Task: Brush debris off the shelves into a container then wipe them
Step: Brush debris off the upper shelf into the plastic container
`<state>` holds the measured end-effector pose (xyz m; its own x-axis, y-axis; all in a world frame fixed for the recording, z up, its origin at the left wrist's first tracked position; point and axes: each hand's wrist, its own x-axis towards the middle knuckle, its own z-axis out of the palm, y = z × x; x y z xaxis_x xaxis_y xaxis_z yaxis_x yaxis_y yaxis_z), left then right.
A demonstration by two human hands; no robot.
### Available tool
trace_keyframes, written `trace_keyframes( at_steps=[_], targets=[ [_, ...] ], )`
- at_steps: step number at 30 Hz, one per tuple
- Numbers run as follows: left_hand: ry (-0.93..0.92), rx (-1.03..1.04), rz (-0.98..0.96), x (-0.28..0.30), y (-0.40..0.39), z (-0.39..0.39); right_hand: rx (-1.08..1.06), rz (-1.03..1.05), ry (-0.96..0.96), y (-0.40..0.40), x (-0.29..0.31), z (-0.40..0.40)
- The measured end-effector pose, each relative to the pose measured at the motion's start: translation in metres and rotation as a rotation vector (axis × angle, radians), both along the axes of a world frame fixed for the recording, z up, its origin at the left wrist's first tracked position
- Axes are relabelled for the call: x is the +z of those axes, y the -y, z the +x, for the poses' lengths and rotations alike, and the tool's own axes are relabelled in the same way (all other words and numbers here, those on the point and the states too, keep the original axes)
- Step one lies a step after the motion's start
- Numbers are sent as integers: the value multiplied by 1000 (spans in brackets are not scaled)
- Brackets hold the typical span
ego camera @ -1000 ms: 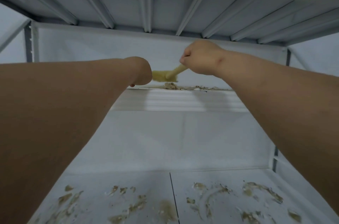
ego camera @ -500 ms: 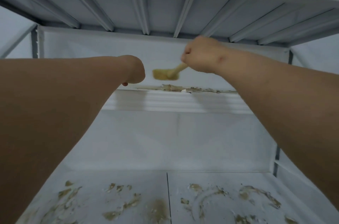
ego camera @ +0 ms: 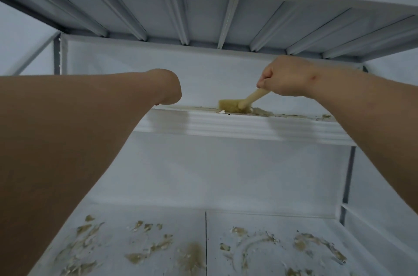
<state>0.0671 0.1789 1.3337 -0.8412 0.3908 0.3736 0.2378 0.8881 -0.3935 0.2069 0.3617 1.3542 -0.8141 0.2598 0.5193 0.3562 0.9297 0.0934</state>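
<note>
Landing on the middle shelf (ego camera: 237, 127), the brush (ego camera: 235, 106), airborne half a second ago, now meets the debris (ego camera: 262, 111) below the gripping right hand (ego camera: 287, 76); left hand (ego camera: 168, 89) nearby, grip hidden, container unseen, so sweeping has resumed

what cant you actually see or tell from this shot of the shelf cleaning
- Left hand, head view: fingers hidden behind its own wrist; any container it holds cannot be seen.
- Middle shelf top: seen edge-on from below, so the debris left there cannot be judged.
- Brush: handle end hidden inside the right hand.
- Lower shelf: front cut off by the frame's bottom edge.
</note>
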Motion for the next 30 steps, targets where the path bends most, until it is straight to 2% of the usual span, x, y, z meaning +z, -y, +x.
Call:
trace_keyframes(
  at_steps=[2, 4, 8, 12, 16, 19, 21, 24, 27, 30],
  targets=[
    [8, -32, 17, -2, -1, -1, -66, 76, 14, -3, -1, 4],
    [-1, -39, 0, -3, -1, -3, -44, 122, -13, 4, -3, 4],
    [-1, -38, 52, 1, 1, 2, 177, 94, -117, 41, -4, -7],
    [7, -59, 93, 1, 0, 7, 327, -23, -51, 62, -9, -18],
    [30, -57, 89, -4, -1, 10, 174, -57, -20, 30, -6, -13],
    [10, -81, 69, -5, 1, 6, -10, 17, 23, 1, -5, -1],
    [-5, -91, 54, -5, 3, 3, -55, 38, -8, -6, -6, 2],
    [-18, -105, 77, -2, 1, -1, 35, -22, -104, 5, -3, -2],
    [21, -124, 108, 2, 0, -3, 220, -174, -232, 26, 9, -1],
    [89, -116, 167, 3, -2, -9, 321, -310, -271, 40, 27, 12]
  ],
)
